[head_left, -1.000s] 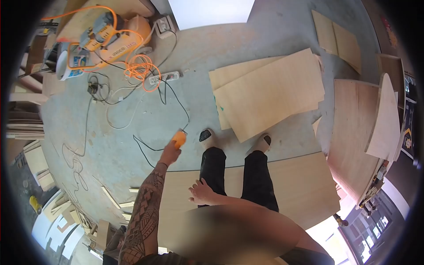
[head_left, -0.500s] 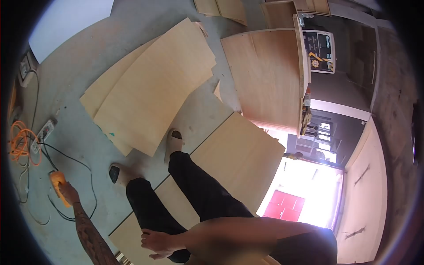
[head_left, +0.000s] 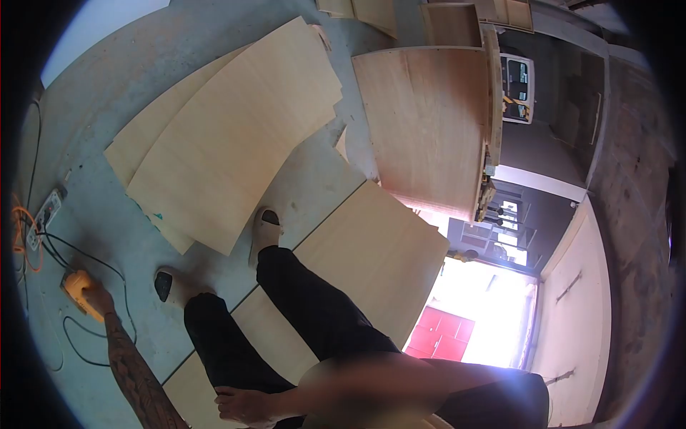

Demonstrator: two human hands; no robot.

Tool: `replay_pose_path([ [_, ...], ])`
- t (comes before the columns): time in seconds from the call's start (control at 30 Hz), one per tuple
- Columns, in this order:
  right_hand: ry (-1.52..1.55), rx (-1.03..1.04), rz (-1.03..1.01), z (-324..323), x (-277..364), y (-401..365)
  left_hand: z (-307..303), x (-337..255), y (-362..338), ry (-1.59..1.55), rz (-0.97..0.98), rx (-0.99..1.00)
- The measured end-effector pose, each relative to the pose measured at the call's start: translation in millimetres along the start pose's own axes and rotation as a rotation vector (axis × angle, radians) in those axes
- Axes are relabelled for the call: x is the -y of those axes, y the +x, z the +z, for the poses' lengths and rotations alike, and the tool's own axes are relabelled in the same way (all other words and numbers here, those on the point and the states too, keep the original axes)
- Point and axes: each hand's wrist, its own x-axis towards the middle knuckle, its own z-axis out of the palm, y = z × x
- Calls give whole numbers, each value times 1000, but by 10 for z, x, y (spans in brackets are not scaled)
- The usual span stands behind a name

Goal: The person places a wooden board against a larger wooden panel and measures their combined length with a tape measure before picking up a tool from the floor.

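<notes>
At lower left, my left hand (head_left: 98,298) is closed around an orange corded power tool (head_left: 81,292), held low at floor level. Its exact kind is hard to make out at this size. A black cord (head_left: 127,304) loops on the floor around it. My right hand (head_left: 246,406) rests against my dark trouser leg near the bottom edge, fingers loosely spread, with nothing visible in it. Under my legs lies a plywood sheet (head_left: 371,250), with a dark straight line along its edge.
Stacked plywood sheets (head_left: 229,121) lie on the floor ahead of my feet. A power strip (head_left: 44,218) and orange cable (head_left: 20,232) are at far left. A large wooden panel assembly (head_left: 429,121) stands beyond. A bright doorway (head_left: 493,307) shows red panels outside.
The view has shifted, so most things sit further left in the frame. My left hand still grips the orange tool; my right hand stays by my leg.
</notes>
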Motion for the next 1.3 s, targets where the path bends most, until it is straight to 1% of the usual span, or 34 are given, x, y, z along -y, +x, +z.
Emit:
replay_pose_path([
  [0.03,11,-9,-12,-84,16,-4,0,62,-23,15,3,-10],
  [0.1,197,-15,53,-280,42,-25,16,153,-129,-99,401,54],
  [0.17,216,-73,39,-303,39,-83,120,329,-389,-261,145,161],
  [0.23,162,11,78,-356,24,-122,-16,358,-837,-185,510,149],
  [0.27,148,-2,74,-382,11,-143,-211,275,-1087,-423,313,410],
  [0.3,154,-29,43,-403,-2,-166,-318,266,-1359,-271,440,379],
  [0.33,132,-14,68,-438,-10,-189,-485,168,-1708,-662,59,565],
  [0.37,109,-1,95,-481,-11,-212,-778,29,-2018,-743,-158,718],
  [0.4,110,-36,66,-535,-13,-241,-1052,-130,-2324,-760,-137,774],
  [0.43,76,41,73,-591,-18,-273,-1320,-264,-2611,-777,-115,830],
  [0.47,35,116,82,-634,-51,-301,-1514,-412,-2849,-763,-268,838],
  [0.5,22,78,54,-617,-90,-334,-1715,-545,-3042,-738,-337,846],
  [0.53,30,105,76,-528,-135,-371,-2011,-721,-3260,-706,-358,850],
  [0.57,36,133,101,-516,-196,-395,-2148,-737,-3383,-766,-320,882],
  [0.63,383,150,187,-677,-284,-466,-2586,-929,-3635,-795,-305,893],
  [0.67,500,111,219,-743,-413,-487,-2741,-835,-3662,-681,129,865],
  [0.7,615,74,245,-849,-564,-520,-2952,-979,-3685,-641,144,855],
  [0.73,546,-40,328,-1005,-681,-674,-3159,-1119,-3708,-601,159,845],
  [0.77,479,-158,412,-1205,-814,-888,-3406,-1323,-3772,-655,-238,866],
  [0.8,388,-220,477,-1363,-1029,-1070,-3598,-1483,-3770,-636,-240,858],
  [0.83,395,-328,648,-1734,-1021,-1361,-3777,-1582,-3755,-619,-243,849],
  [0.87,36,-380,507,-1908,-1259,-1622,-3848,-1625,-3707,-598,-273,816],
  [0.9,-6,-517,582,-1893,-1653,-1800,-3950,-1695,-3658,-605,-232,798],
  [0.93,217,-648,822,-2222,-1701,-2047,-4044,-1781,-3607,-555,-235,799],
  [0.97,169,-665,833,-2510,-1814,-2306,-4135,-1927,-3570,-503,-241,799],
  [1.0,419,-892,1017,-2795,-1809,-2484,-4294,-2152,-3599,-486,-271,750],
  [1.03,425,-919,993,-2964,-1965,-2632,-4371,-2336,-3584,-488,-242,743],
  [1.1,53,-876,948,-3281,-2384,-2870,-4470,-2647,-3473,-523,-159,793],
  [1.13,56,-902,934,-3545,-2287,-2999,-4501,-2823,-3416,-553,-120,837],
  [1.17,393,-1060,951,-3858,-2070,-3153,-4509,-3007,-3342,-601,-71,904],
  [1.2,743,-1196,943,-4085,-1876,-3271,-4520,-3166,-3240,-710,4,1057],
  [1.23,749,-1210,928,-4241,-1726,-3367,-4556,-3361,-3190,-813,50,1209],
  [1.27,867,-1218,810,-4393,-1606,-3445,-4604,-3600,-3173,-861,70,1319],
  [1.3,982,-1223,690,-4541,-1536,-3497,-4602,-3876,-3195,-738,284,1171],
])
